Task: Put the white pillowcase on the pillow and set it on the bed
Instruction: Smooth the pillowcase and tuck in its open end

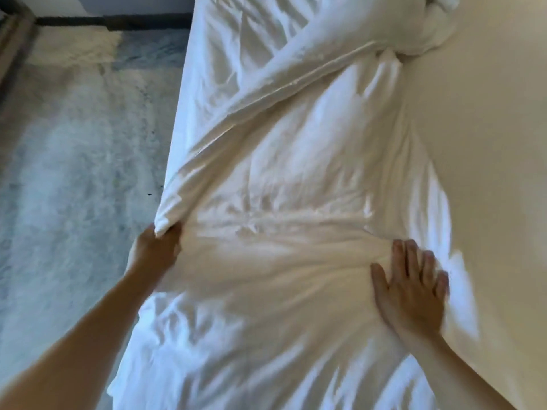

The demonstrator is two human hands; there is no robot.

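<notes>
A white pillowcase lies stretched and wrinkled along the bed, with the pillow seemingly inside it; the pillow itself is hidden by the cloth. My left hand pinches a corner of the white fabric at the bed's left edge. My right hand lies flat, fingers spread, pressing on the bunched cloth near the right side. More white fabric spreads below my hands towards me.
The cream mattress surface runs along the right. Crumpled white bedding is piled at the far end. Left of the bed lies a grey-blue shaggy rug, with a dark baseboard beyond it.
</notes>
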